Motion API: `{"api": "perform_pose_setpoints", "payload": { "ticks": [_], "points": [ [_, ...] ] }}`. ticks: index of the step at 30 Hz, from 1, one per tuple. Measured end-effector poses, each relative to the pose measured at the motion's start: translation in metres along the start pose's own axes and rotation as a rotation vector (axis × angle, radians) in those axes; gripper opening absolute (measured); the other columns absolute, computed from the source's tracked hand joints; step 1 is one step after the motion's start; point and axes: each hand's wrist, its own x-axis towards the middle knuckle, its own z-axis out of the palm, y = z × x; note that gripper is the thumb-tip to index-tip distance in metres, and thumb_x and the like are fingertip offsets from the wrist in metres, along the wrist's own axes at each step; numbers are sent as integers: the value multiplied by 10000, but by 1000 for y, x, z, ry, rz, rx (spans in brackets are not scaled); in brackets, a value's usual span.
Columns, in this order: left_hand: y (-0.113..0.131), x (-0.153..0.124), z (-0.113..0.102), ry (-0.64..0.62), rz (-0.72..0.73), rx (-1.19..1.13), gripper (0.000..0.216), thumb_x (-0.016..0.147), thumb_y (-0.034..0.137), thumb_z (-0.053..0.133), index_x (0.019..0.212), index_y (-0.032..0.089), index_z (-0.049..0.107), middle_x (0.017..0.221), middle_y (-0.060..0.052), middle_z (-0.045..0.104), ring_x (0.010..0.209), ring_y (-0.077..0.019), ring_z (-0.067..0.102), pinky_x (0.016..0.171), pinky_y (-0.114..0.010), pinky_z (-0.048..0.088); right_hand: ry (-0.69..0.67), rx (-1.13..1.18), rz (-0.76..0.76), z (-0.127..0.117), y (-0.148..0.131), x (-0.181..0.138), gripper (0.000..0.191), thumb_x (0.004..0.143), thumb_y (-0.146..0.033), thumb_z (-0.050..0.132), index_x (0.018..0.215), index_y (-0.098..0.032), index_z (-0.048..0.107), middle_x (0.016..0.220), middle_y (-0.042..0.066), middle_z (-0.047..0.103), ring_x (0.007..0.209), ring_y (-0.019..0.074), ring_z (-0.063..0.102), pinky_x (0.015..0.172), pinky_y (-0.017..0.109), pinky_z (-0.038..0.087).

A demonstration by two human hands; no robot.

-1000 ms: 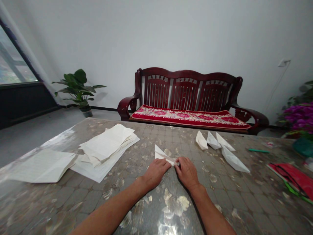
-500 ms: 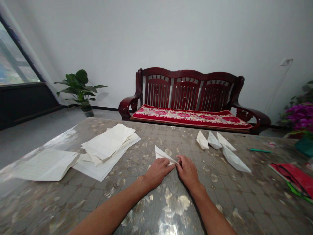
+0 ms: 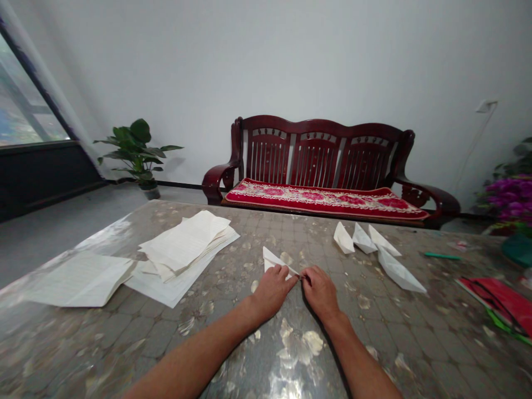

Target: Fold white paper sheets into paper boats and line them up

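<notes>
A small folded piece of white paper point(image 3: 271, 259) lies on the patterned table in front of me, with creased triangular flaps. My left hand point(image 3: 272, 287) rests on its near side, fingers bent over it and pressing it down. At the paper's right corner my right hand point(image 3: 320, 289) is closed, thumb and forefinger pinching the tip. The near part of the paper is hidden under my left fingers. Right of my hands stand several folded paper boats, among them a larger white paper boat point(image 3: 399, 271) and a small cream paper boat point(image 3: 343, 239).
A stack of paper sheets point(image 3: 187, 241) and a loose folded sheet point(image 3: 81, 280) lie on the left of the table point(image 3: 174, 349). To the right are a green pen point(image 3: 443, 255) and a red item point(image 3: 501, 302) with a dark strap. A wooden bench point(image 3: 316, 160) stands behind.
My right fingers have curled more tightly around the paper's right corner. My left fingers have shifted slightly on the paper, which stays in place.
</notes>
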Motion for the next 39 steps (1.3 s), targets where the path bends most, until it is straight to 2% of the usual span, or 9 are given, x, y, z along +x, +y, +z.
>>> {"api": "perform_pose_setpoints", "payload": {
  "ticks": [11, 18, 20, 23, 26, 28, 32, 35, 39],
  "points": [
    [6, -1, 0, -11, -62, -37, 205, 969, 220, 475, 1120, 200, 611, 1070, -102, 583, 1034, -270, 523, 855, -394, 479, -28, -86, -104, -2, -1, -1, 192, 799, -55, 510, 801, -218, 612, 838, 25, 614, 856, 188, 536, 780, 284, 386],
    [-1, -15, -4, -18, -59, -230, 304, 943, 140, 465, 1204, 214, 601, 1114, -81, 629, 1062, -227, 570, 934, -350, 478, -68, -139, -156, -5, -2, -3, 280, 743, 4, 498, 777, -220, 663, 826, 29, 614, 871, 194, 522, 799, 287, 395],
    [-10, -18, -4, 2, -80, -330, 342, 904, 85, 459, 1150, 225, 651, 1090, -65, 656, 1047, -211, 590, 930, -331, 478, -75, -150, -155, -5, -2, -3, 295, 746, 10, 502, 770, -223, 681, 823, 31, 622, 874, 198, 519, 798, 290, 397],
    [-31, -17, -3, 90, -263, -469, 365, 818, 11, 433, 955, 206, 709, 991, -51, 688, 995, -192, 614, 907, -312, 482, -85, -172, -154, -5, -4, -3, 299, 757, 9, 512, 753, -225, 698, 817, 36, 631, 874, 204, 514, 789, 297, 398],
    [-58, -11, -2, 219, -587, -533, 388, 782, -6, 411, 967, 187, 692, 994, -51, 692, 977, -187, 619, 909, -321, 483, -93, -188, -163, -4, -5, -2, 292, 769, 4, 522, 742, -225, 701, 809, 38, 633, 862, 201, 516, 778, 298, 400],
    [-74, -7, -1, 249, -718, -535, 357, 808, 15, 424, 1008, 176, 671, 1033, -58, 687, 1010, -188, 616, 945, -331, 468, -90, -199, -164, -4, -5, -2, 279, 774, -4, 527, 744, -223, 697, 809, 38, 635, 859, 202, 518, 776, 300, 400],
    [-92, 0, 0, 246, -752, -521, 283, 872, 133, 508, 1127, 170, 626, 1140, -86, 665, 1040, -196, 612, 966, -326, 450, -93, -212, -157, -3, -4, -1, 273, 768, -8, 523, 760, -224, 691, 812, 36, 636, 854, 204, 525, 781, 305, 398],
    [-91, 8, -3, 170, -780, -488, 353, 871, 206, 572, 1221, 162, 578, 1204, -109, 634, 1004, -198, 630, 924, -316, 458, -89, -211, -145, -2, -4, 0, 279, 766, -5, 515, 759, -226, 686, 812, 38, 635, 850, 202, 528, 774, 307, 395],
    [-85, 19, -10, 46, -816, -408, 465, 846, 307, 632, 1282, 180, 532, 1277, -122, 586, 1063, -237, 625, 879, -327, 467, -78, -212, -140, -2, -4, -1, 278, 762, -6, 511, 754, -226, 680, 809, 37, 629, 850, 200, 531, 770, 305, 396]
  ]
}}
